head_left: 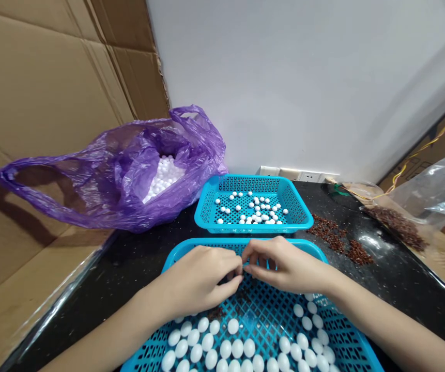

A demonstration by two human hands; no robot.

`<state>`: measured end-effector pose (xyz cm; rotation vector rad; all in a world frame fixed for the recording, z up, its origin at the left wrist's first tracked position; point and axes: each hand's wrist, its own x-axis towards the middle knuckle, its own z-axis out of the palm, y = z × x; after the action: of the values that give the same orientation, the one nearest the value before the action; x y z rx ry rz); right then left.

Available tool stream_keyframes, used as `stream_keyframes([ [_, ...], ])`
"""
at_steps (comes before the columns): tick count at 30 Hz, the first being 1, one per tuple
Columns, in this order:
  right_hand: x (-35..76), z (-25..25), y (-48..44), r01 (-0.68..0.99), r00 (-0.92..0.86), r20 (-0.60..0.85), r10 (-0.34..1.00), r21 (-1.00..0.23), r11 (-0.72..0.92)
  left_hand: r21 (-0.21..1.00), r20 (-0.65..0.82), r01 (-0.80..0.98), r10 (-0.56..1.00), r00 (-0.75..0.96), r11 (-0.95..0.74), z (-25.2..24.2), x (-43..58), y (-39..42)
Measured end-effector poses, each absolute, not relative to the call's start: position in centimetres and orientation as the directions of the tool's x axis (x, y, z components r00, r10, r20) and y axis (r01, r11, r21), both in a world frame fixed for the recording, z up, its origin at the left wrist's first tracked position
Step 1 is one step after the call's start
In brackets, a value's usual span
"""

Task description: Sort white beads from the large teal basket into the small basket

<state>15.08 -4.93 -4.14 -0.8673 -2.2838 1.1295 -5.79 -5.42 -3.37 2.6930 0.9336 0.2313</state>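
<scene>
My left hand (214,274) and my right hand (280,263) meet fingertip to fingertip over the far part of the near blue basket (202,242). Both have thumb and fingers pinched together; whatever sits between them is too small or hidden to make out. White egg-shaped balls (238,348) lie in the near basket, mostly along its front and right side. A little heap of reddish-brown bits (216,313) is in the basket just below my left hand.
Behind stands a smaller blue basket (202,227) with scattered white balls. A purple plastic bag (129,155) of white balls lies at left, by cardboard (44,77). Reddish-brown pieces (334,235) are spread on the black tabletop (346,274) at right, near a clear bag (427,191).
</scene>
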Motion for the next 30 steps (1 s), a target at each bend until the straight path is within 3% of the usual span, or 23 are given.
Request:
stream_keyframes([
  [3,15.2,-4.3,-5.1,0.39,-0.812,0.052,0.581,-0.693,0.607,0.308,-0.074,0.595,0.604,0.793,-0.743,-3.5,-6.0,-5.5],
  [8,15.3,-4.6,-4.9,0.431,-0.853,-0.06,0.518,-0.64,0.636,0.327,-0.069,0.554,0.565,0.822,-0.766,-3.7,-6.2,-5.5],
  [15,15.5,-4.9,-5.0,0.419,-0.906,-0.331,0.265,-0.79,0.448,0.374,-0.13,0.529,0.522,0.843,-0.762,-3.9,-6.3,-5.2],
  [23,15.9,-5.1,-4.8,0.397,-0.917,-0.386,0.104,-0.847,0.354,0.379,-0.135,0.533,0.525,0.841,-0.756,-3.8,-6.2,-5.1],
  [26,15.8,-5.1,-4.7,0.372,-0.928,-0.35,0.129,-0.855,0.361,0.387,-0.181,0.564,0.54,0.822,-0.729,-3.3,-5.9,-5.3],
  [30,15.6,-4.9,-4.6,0.328,-0.931,-0.19,0.313,-0.812,0.482,0.381,-0.237,0.601,0.554,0.798,-0.703,-3.0,-5.8,-5.6],
])
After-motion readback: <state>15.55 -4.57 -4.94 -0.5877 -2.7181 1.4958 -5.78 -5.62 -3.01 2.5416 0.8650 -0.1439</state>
